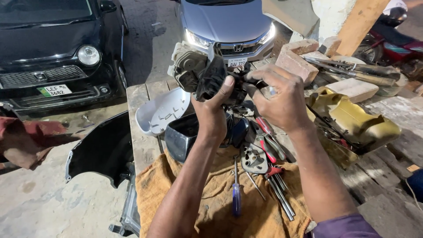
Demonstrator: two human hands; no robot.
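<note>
Left hand (214, 105): closed around the lower part of a car side mirror assembly (207, 72), thumb pressed up against its dark middle — held raised above the counter (142, 145).
Right hand (278, 98): fingers curled onto the mirror assembly's right edge, gripping it; what sits under the fingertips cannot be made out.
Mirror assembly: grey plastic backing with a black part in front, tilted, in the air over the orange cloth (220, 207) — touching both hands only.
White cover (161, 111): lies on the counter, below and left of the mirror assembly.
Dark housing (181, 137): hollow shell directly below the mirror assembly, at the cloth's top edge.
Blue screwdriver (236, 196): on the cloth, well below the mirror assembly.
Red-handled pliers (266, 142): below and right of the mirror assembly, beside a bundle of metal rods (282, 196).
Yellow part (352, 121): right of the mirror assembly, on the planks.
Bricks (297, 57): just right of the mirror assembly, further back.
</note>
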